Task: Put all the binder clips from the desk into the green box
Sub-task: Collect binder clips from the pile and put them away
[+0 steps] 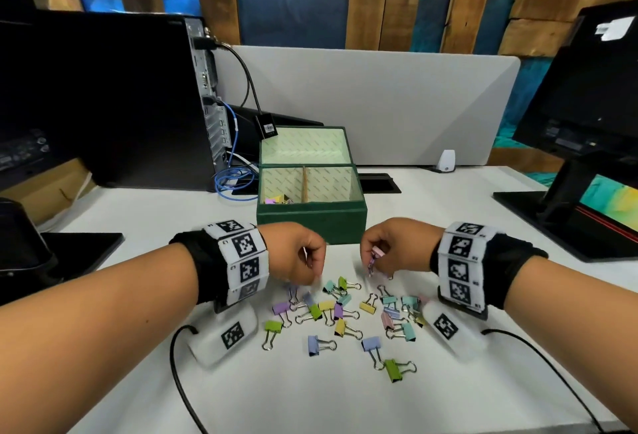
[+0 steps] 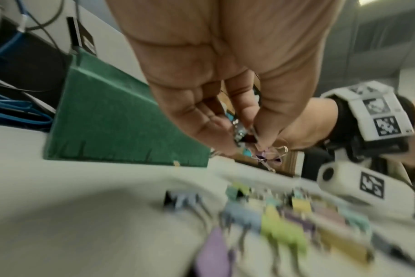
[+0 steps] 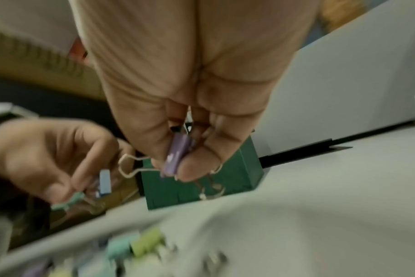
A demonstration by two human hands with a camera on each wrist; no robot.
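Note:
The green box stands open at mid-desk, lid back, with a few binder clips in its left compartment. Several pastel binder clips lie scattered on the white desk in front of it. My left hand hovers over the pile's left side, fingers curled and pinching a blue clip and a teal clip. My right hand hovers over the right side and pinches a purple clip, its wire handles sticking out. Both hands are just short of the box's front wall.
A black PC tower with blue cables stands at the back left. A monitor on its base fills the right. A grey divider closes the desk's back edge. A black base plate lies at the left.

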